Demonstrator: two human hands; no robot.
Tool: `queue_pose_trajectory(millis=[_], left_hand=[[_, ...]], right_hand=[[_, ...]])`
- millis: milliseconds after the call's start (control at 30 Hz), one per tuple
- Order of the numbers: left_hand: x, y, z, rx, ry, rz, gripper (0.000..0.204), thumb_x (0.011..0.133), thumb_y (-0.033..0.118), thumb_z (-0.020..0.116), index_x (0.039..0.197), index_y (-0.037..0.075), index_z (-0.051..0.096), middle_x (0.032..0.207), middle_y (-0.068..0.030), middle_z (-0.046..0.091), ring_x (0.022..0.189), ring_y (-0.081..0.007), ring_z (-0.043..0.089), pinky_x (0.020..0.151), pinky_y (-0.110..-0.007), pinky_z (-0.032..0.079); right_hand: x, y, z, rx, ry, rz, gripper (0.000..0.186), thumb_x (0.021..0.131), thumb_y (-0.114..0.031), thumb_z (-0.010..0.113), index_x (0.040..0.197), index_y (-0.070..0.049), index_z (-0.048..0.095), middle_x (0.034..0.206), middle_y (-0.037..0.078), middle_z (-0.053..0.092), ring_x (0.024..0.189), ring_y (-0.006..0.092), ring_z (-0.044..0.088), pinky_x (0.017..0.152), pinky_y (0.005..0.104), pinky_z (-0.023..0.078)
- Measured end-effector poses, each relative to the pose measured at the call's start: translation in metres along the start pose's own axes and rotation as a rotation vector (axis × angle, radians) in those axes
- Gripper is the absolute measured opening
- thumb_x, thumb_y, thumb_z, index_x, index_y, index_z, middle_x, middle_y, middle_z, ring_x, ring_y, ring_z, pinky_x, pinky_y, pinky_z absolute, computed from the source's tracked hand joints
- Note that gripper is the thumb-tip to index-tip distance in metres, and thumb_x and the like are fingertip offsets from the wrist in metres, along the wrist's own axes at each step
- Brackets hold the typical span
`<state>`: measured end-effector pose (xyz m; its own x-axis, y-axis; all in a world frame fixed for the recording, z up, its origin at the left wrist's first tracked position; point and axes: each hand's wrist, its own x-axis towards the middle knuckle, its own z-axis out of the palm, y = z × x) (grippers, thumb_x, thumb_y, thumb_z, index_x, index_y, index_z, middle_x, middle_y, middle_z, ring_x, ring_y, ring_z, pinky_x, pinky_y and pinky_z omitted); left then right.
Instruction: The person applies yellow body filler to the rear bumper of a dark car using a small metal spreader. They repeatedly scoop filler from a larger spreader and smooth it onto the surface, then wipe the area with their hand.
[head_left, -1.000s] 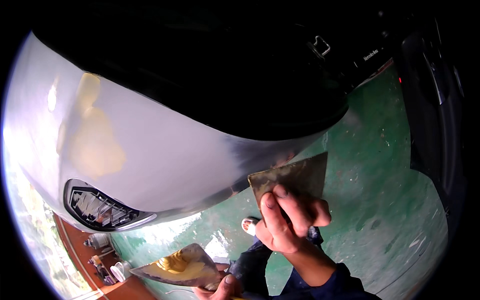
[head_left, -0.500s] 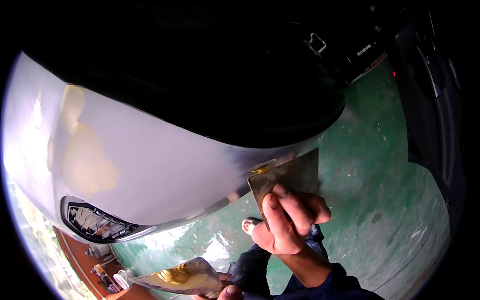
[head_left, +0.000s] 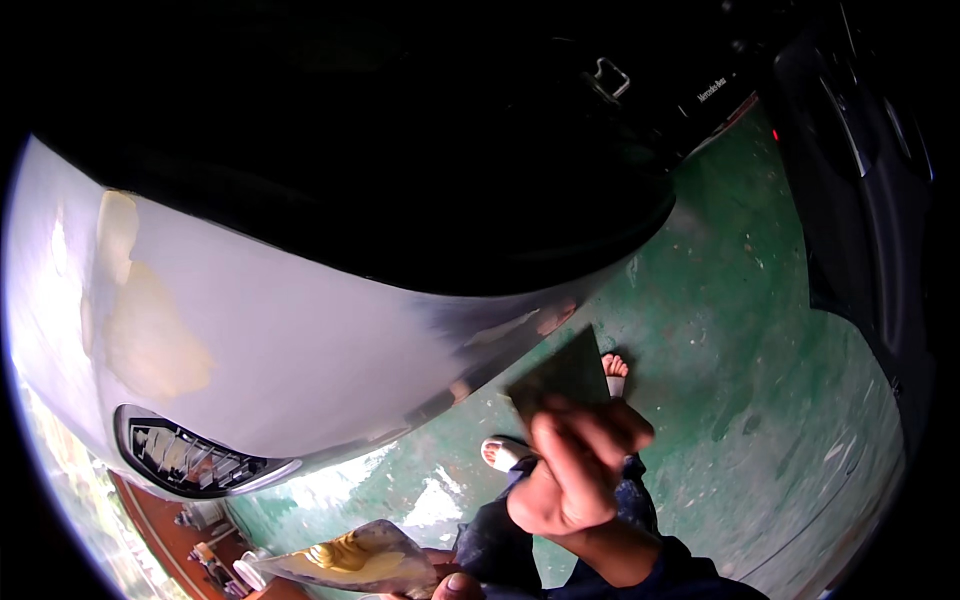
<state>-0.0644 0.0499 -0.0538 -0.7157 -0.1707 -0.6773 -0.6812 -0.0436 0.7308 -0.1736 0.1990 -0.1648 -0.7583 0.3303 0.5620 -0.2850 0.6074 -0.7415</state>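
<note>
My right hand [head_left: 580,470] is closed on a thin, flat, dark filler spreader [head_left: 562,375], blurred by motion. The spreader stands over the floor, apart from the curved edge of a grey-white car body panel [head_left: 300,330]. Low in the view, my left hand [head_left: 450,586] grips a mixing board [head_left: 400,555] by its near end; only some fingers show. A mound of yellow putty [head_left: 345,552] lies on the board. Pale beige filler patches [head_left: 155,335] cover the panel's left part. A thin pale streak [head_left: 508,326] marks its darker right end.
A dark slatted vent [head_left: 195,455] is set into the panel's lower left. Black bodywork rises above it. Another dark vehicle part [head_left: 880,220] stands at the right. Beneath is a green, paint-spotted floor [head_left: 750,400], with my feet [head_left: 500,453] on it. Assorted items [head_left: 210,555] lie at lower left.
My right hand has drawn the spreader off the panel's right end, where it touched, and turned it. My left hand holds the board much as before. The whole view has shifted slightly.
</note>
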Motion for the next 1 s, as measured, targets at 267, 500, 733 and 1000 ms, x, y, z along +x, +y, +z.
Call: queue_pose_trajectory(millis=[267, 500, 733, 1000], left_hand=[[-0.017, -0.03, -0.021, -0.111, 0.005, 0.057, 0.015, 0.095, 0.012, 0.061, 0.094, 0.002, 0.049, 0.056, -0.0056, 0.049, 0.045, -0.0174, 0.05, 0.044, -0.032, 0.047], [0.004, -0.007, 0.014, 0.018, 0.011, 0.052, 0.026, 0.097, 0.013, 0.059, 0.074, 0.009, 0.046, 0.055, -0.0051, 0.048, 0.045, -0.0175, 0.05, 0.044, -0.033, 0.048], [0.005, -0.013, 0.01, 0.04, 0.015, 0.049, 0.024, 0.096, 0.01, 0.058, 0.076, 0.01, 0.045, 0.055, -0.0036, 0.046, 0.045, -0.0167, 0.05, 0.042, -0.033, 0.048], [0.008, -0.011, 0.011, 0.025, 0.001, 0.085, 0.012, 0.095, 0.009, 0.059, 0.093, 0.008, 0.048, 0.056, -0.0021, 0.045, 0.044, -0.0155, 0.048, 0.041, -0.033, 0.048]], right_hand=[[-0.013, 0.028, -0.012, 0.064, 0.055, 0.085, 0.025, 0.095, -0.001, 0.048, 0.114, 0.006, 0.063, 0.116, 0.021, 0.062, 0.102, 0.0313, 0.053, 0.089, 0.0401, 0.044], [-0.006, 0.043, -0.009, -0.075, 0.051, -0.112, 0.025, 0.09, 0.0, 0.054, 0.11, 0.002, 0.068, 0.108, 0.018, 0.067, 0.097, 0.0295, 0.053, 0.081, 0.0377, 0.042], [0.012, 0.055, 0.029, -0.058, 0.159, -0.144, 0.03, 0.084, -0.001, 0.055, 0.107, 0.0, 0.072, 0.11, 0.014, 0.069, 0.098, 0.0267, 0.054, 0.084, 0.037, 0.042], [0.003, 0.049, 0.019, -0.01, 0.149, -0.07, 0.031, 0.081, 0.003, 0.057, 0.108, -0.002, 0.072, 0.107, 0.013, 0.07, 0.099, 0.0275, 0.055, 0.09, 0.0388, 0.041]])
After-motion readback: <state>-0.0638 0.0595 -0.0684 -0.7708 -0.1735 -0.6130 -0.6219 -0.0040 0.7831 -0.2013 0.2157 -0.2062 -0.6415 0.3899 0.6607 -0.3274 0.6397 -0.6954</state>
